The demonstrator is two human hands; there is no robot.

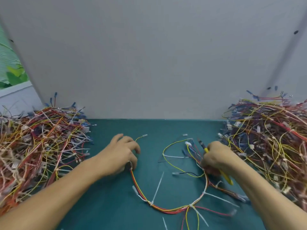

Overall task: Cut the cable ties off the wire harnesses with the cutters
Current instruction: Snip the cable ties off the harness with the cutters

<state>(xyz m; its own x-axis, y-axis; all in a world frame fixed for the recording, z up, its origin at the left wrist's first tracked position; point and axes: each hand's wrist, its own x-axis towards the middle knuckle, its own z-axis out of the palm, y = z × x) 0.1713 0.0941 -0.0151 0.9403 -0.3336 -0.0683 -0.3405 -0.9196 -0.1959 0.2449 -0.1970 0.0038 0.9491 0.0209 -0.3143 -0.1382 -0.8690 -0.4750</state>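
Observation:
A wire harness (167,209) of red, yellow and orange wires curves in a U across the green mat (116,205). White cable ties (157,188) stick out from it at several spots. My left hand (119,155) grips the harness's left end, fingers curled over it. My right hand (217,157) holds the yellow-handled cutters (226,177) together with the harness's right end. The cutters' dark tip (200,141) points away from me, up and to the left.
A large tangled pile of harnesses (38,146) covers the left of the mat, and another pile (269,140) fills the right. A grey partition (152,63) stands right behind the mat. Loose wire ends and connectors (187,143) lie between my hands.

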